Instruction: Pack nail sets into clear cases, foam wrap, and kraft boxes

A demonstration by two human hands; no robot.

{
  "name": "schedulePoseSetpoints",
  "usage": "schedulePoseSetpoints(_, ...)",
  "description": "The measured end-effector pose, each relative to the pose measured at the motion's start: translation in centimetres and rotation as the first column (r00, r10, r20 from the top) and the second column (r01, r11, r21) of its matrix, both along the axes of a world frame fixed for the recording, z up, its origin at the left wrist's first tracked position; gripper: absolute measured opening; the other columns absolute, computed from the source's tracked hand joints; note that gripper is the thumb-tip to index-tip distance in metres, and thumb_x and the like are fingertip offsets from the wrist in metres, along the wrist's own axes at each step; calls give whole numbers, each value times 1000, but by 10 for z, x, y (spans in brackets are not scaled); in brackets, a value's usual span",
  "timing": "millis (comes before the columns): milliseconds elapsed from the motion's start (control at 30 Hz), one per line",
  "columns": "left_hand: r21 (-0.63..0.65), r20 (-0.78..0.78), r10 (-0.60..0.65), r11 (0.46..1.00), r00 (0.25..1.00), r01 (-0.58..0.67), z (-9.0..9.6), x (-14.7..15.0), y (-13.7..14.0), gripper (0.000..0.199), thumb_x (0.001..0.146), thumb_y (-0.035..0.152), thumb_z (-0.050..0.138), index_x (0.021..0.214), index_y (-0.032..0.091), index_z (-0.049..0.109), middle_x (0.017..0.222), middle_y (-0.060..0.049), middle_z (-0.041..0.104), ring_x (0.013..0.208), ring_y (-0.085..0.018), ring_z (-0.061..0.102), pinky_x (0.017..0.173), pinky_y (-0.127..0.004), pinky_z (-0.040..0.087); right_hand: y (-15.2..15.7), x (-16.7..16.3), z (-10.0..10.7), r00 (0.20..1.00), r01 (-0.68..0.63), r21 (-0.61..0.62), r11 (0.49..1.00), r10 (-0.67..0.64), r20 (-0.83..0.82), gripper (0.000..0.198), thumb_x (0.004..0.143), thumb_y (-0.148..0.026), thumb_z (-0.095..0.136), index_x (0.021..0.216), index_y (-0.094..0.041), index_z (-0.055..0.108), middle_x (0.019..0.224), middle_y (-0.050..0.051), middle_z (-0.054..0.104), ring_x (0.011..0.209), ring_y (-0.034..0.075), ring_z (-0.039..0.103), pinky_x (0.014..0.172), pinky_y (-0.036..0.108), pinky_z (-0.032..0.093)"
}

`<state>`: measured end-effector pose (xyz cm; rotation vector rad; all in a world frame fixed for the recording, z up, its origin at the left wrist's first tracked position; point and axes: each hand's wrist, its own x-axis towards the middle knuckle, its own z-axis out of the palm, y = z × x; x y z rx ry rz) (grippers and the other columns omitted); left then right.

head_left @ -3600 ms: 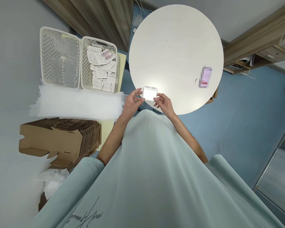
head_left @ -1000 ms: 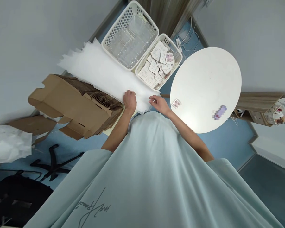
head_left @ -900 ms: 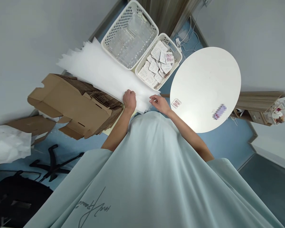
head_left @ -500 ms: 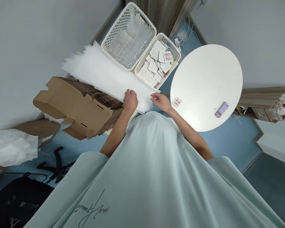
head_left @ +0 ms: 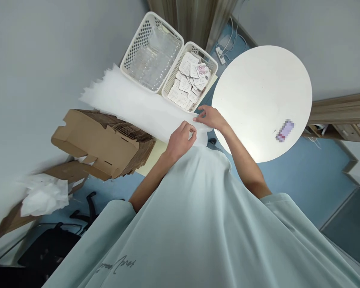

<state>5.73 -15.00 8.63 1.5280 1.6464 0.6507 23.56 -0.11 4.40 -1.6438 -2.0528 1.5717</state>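
A stack of thin white sheets with ragged edges stretches from the left toward my body. Over its near end, my left hand is closed, thumb and forefinger brought together in a ring. Whether a sheet's edge is pinched there I cannot make out. My right hand is at the right end of the stack, close to the round table, fingers bent and apart. Its fingertips are at the sheets, with no clear grip visible. Past the sheets, a small white basket holds many blister packs, one showing pink pills.
A larger white basket holds clear plastic trays. Flattened brown cardboard boxes are stacked at left. On the white round table lies a blurred purple item. A power strip with cables lies on the floor; a black chair stands lower left.
My left hand has moved right and nearer my body, its fingers now ringed. My right hand has shifted right. The blister pack at the table's left edge no longer shows; my right arm crosses there.
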Motion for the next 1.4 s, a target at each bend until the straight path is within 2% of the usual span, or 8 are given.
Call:
schedulePoseSetpoints(133,67,-101,-111,991,989,119,10,36,6,8,107,16,62,108,25,61,118,-5,71,90,-18,72,72,-32,52,-5,49,17,994,61,-12,998,-61,-89,49,84,-27,92,131,-19,80,110,7,85,99,27,80,104,49,66)
schedulePoseSetpoints(400,190,-254,-229,941,940,281,14,121,27,17,118,22,48,110,24,63,115,-8,71,94,-20,72,68,-31,49,-38,184,33,881,441,150,885,-395,-260,43,94,-42,81,133,-25,79,125,10,82,112,29,78,110,53,63)
schedulePoseSetpoints(533,195,-349,-323,893,880,406,-1,169,44,26,119,18,40,109,23,64,110,-10,69,92,-22,69,67,-33,46,-61,254,22,813,567,158,808,-518,-266,45,94,-45,80,135,-28,74,134,11,79,108,27,76,105,51,63)
schedulePoseSetpoints(733,121,-472,-466,806,748,579,-37,240,68,33,118,12,35,110,19,67,111,-15,69,94,-27,68,74,-37,49,-94,327,-17,727,681,99,726,-651,-219,23,90,-41,77,105,-26,68,124,6,79,84,19,70,87,39,61)
schedulePoseSetpoints(900,-22,-524,-576,746,628,666,-78,284,82,42,110,-2,32,121,12,71,125,-22,71,111,-33,70,84,-41,53,-106,356,-63,710,697,-13,717,-692,-133,14,90,-35,68,95,-24,75,104,6,83,83,21,72,91,40,61)
schedulePoseSetpoints(1100,-207,-507,-666,711,547,672,-126,309,91,49,104,-4,34,132,9,72,151,-28,67,133,-39,67,101,-51,59,-111,369,-106,685,725,-89,683,-728,-15,22,87,-29,71,105,-22,82,115,9,87,93,26,79,102,46,64)
schedulePoseSetpoints(1267,-279,-427,-698,706,575,650,-154,302,88,41,103,2,42,126,11,74,162,-30,61,154,-41,58,115,-57,59,-114,365,-126,662,746,-124,654,-749,33,26,82,-22,74,107,-23,81,117,10,87,99,26,80,108,48,65)
schedulePoseSetpoints(1400,-295,-402,-656,753,638,588,-168,276,87,43,95,3,50,130,11,74,168,-28,59,169,-40,45,134,-64,45,-114,360,-135,636,768,-150,623,-769,59,26,84,-19,71,109,-22,81,124,11,87,102,26,81,110,48,64)
